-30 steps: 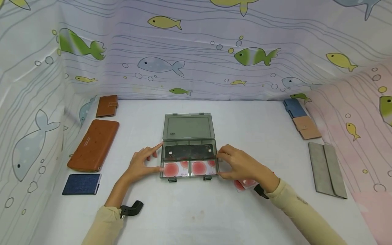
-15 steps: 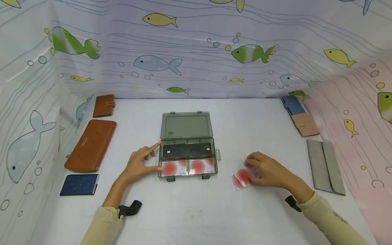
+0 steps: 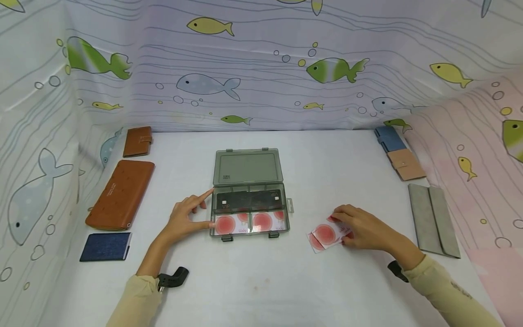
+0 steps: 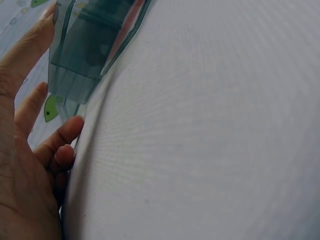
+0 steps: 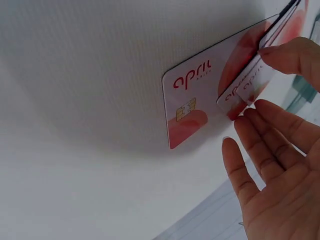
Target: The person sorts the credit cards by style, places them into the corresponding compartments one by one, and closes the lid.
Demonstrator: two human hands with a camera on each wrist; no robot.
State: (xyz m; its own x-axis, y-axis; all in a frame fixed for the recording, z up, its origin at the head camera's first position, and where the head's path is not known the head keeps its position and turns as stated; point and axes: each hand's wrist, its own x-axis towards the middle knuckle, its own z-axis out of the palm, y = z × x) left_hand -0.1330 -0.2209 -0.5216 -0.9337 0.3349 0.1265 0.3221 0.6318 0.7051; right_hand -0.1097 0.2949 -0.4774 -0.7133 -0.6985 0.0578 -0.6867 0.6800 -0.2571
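A translucent grey-green plastic case (image 3: 248,166) lies open, its lid folded back. Black VIP cards (image 3: 249,200) fill its far row; pink-and-white cards (image 3: 263,222) lie in the two near compartments. My left hand (image 3: 185,219) rests at the case's left side, index finger at the middle corner and thumb near the front, both outstretched. To the right of the case, my right hand (image 3: 363,229) pinches chip cards (image 5: 250,82) by their edges between thumb and fingertips. Under them another chip card (image 5: 192,95) printed "april" lies flat on the table, partly covered.
On the left lie a small brown wallet (image 3: 137,141), a long brown zip wallet (image 3: 120,194) and a dark blue card holder (image 3: 106,246). On the right are a blue wallet (image 3: 390,138), a tan wallet (image 3: 406,164) and a grey folded pouch (image 3: 434,220). A fish-printed curtain (image 3: 261,68) surrounds the table.
My right hand has left the case's right side, moved right to the loose cards and taken hold of some. My left hand stays at the case. The view has shifted slightly.
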